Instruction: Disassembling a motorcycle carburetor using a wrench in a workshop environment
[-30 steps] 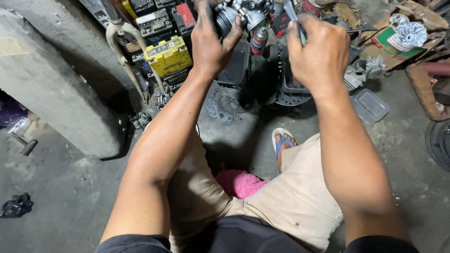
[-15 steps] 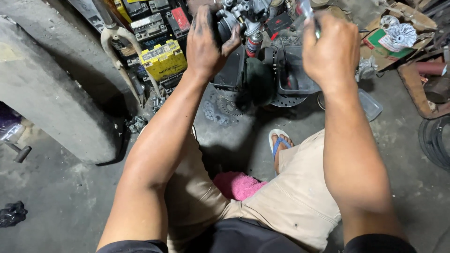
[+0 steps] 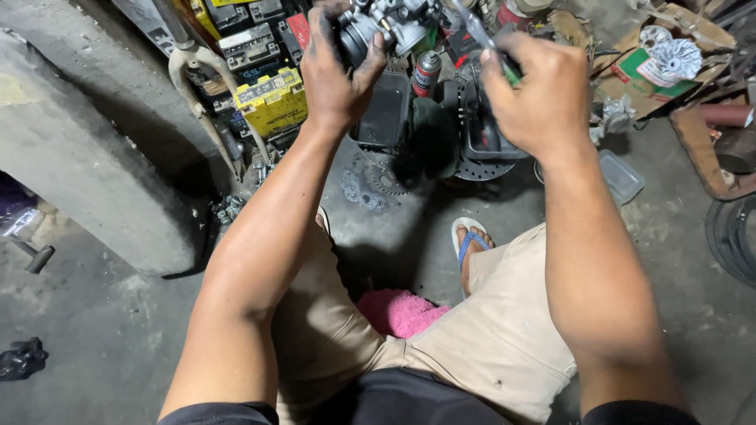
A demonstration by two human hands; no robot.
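Observation:
My left hand (image 3: 335, 75) grips a grey metal carburetor (image 3: 390, 17) held up at the top of the head view, fingers wrapped round its round intake. My right hand (image 3: 535, 90) is closed on a screwdriver (image 3: 482, 27) with a green handle; its metal shaft points up and left toward the carburetor. Both hands are grimy. Part of the carburetor is cut off by the frame's top edge.
I sit on a concrete floor, a pink cloth (image 3: 402, 311) between my legs, a blue sandal (image 3: 471, 240) on my foot. A yellow battery (image 3: 272, 98), spray can (image 3: 426, 72), sprocket (image 3: 370, 177), brake disc (image 3: 482, 167) and clear plastic box (image 3: 622, 177) lie ahead. A concrete block (image 3: 87, 165) stands left.
Both hands have stayed raised with the carburetor and screwdriver. The right hand has shifted slightly, and the screwdriver tip has come nearer the carburetor.

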